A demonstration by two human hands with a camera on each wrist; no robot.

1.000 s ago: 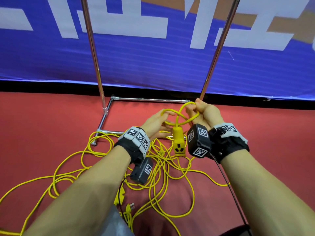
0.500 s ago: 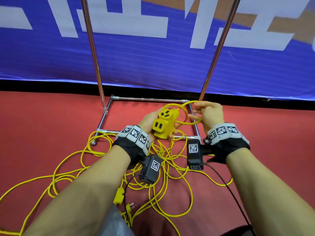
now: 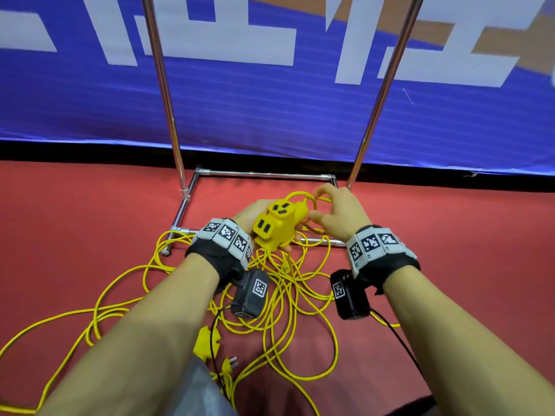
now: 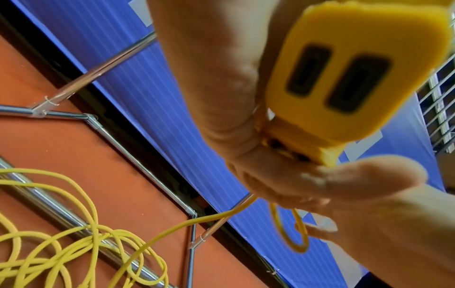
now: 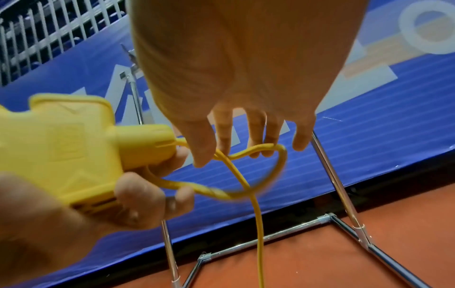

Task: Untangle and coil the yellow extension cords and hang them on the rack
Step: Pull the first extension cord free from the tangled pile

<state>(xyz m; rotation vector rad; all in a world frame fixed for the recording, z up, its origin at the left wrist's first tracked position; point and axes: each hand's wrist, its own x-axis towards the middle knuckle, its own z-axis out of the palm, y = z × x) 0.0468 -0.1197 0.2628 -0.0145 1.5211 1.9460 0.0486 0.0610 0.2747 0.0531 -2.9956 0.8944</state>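
One yellow socket block (image 3: 274,226) sits above the floor tangle (image 3: 270,295); two plugs (image 3: 207,340) lie below it; two rack uprights (image 3: 166,94) rise behind.

Your left hand (image 3: 255,216) now grips the yellow socket block (image 3: 274,228), fingers curled round its underside; a second ago that block hung below your fingers from the cord loop (image 5: 261,175), sockets facing down. It is now raised and turned, socket faces up toward you. Your right hand (image 3: 339,216), earlier a fist clenched round the loop, has loosened: its fingertips (image 5: 269,151) now hook the cord just beyond the block's neck.
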